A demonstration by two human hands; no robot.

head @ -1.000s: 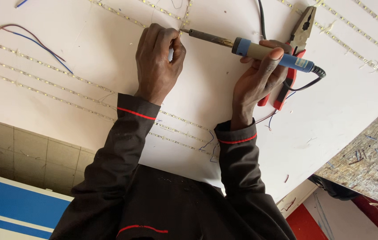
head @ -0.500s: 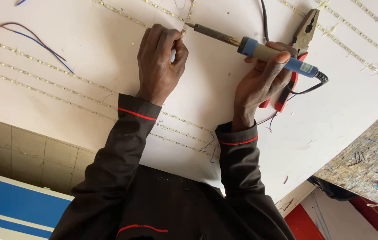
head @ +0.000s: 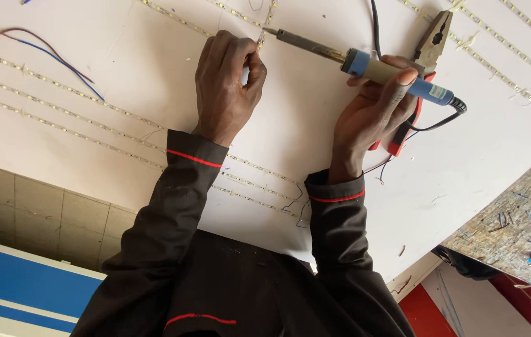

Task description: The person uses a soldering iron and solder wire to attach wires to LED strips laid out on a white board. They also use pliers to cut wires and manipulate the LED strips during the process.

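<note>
Right hand [head: 371, 112] grips soldering iron [head: 365, 65], tip at 10 o'clock; left hand [head: 228, 87] pinches LED strip [head: 260, 42] on white board [head: 140, 75].

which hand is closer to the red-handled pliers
Right. The right hand, holding the soldering iron, lies over the pliers. The left hand is well off to their left, pinching at an LED strip.
</note>
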